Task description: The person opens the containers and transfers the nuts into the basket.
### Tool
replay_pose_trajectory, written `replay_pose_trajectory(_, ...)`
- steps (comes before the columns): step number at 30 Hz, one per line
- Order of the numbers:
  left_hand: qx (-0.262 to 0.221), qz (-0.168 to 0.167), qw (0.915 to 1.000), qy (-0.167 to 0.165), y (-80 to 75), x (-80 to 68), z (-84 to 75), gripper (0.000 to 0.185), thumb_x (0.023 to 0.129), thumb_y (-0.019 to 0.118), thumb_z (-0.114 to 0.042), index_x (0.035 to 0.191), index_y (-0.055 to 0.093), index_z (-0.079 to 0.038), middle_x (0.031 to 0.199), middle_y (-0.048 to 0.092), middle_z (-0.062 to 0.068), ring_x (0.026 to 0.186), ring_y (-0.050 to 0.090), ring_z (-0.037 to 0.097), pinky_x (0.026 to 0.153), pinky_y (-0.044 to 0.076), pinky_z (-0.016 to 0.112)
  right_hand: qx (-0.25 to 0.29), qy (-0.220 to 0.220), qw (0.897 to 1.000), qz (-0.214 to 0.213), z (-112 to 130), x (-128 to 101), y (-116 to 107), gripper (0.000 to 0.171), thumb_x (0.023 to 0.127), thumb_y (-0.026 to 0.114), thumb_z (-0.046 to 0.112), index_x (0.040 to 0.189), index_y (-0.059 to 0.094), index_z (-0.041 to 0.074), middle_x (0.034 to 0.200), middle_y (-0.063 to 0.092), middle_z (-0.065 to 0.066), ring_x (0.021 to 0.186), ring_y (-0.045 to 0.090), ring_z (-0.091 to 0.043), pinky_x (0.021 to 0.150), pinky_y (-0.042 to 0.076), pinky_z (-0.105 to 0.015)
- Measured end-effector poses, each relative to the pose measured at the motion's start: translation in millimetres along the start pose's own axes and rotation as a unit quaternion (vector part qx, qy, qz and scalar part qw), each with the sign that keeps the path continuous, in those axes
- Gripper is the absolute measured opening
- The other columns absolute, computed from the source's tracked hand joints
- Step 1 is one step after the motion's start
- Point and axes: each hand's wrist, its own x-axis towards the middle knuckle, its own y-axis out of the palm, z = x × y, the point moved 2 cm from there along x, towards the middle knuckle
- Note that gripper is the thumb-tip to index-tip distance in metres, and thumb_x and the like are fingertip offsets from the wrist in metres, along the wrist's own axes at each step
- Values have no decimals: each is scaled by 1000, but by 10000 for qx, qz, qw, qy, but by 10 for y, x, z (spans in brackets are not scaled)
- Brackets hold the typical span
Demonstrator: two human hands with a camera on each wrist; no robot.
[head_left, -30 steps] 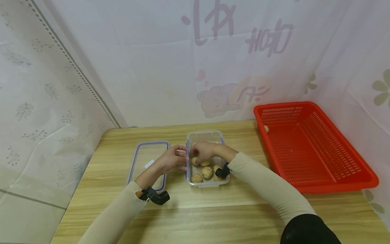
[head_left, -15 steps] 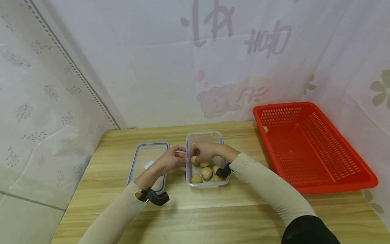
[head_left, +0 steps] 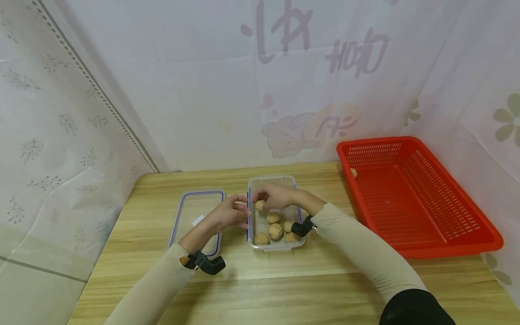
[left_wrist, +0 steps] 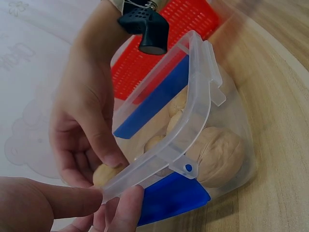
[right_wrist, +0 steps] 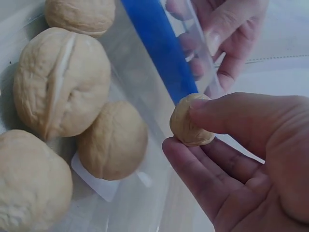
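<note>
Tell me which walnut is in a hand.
The walnut pinched by the right hand, at the left side of the clear container. That grip sets it apart: the other visible walnuts in the container lie untouched by fingers.

Back wall (head_left: 195,113): pale sheet, faint mauve lettering (head_left: 357,52), pink bear print (head_left: 290,135) below.
Left wall (head_left: 61,149): white sheet, grey sprig prints, some creases; dotted line (head_left: 93,81) near the corner.
Right wall (head_left: 459,117): whitish, draped; green flower print (head_left: 508,117).
Worktop (head_left: 284,289): light wood grain, back edge against back wall.
Light: soft, with pale sheen on worktop.
</note>
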Motion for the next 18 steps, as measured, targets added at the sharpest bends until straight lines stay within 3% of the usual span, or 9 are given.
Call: replay_pose_trajectory(18,36,18,10000,-35,-9,19,19,47,99,56,9,142,38,7,121,51,25,98,62,29,88,62,48,61,-276,9991,-328,-9,-183,-197,35,94,68,2,130,67,0,129,67,-8,115,64,-21,102,54,-36)
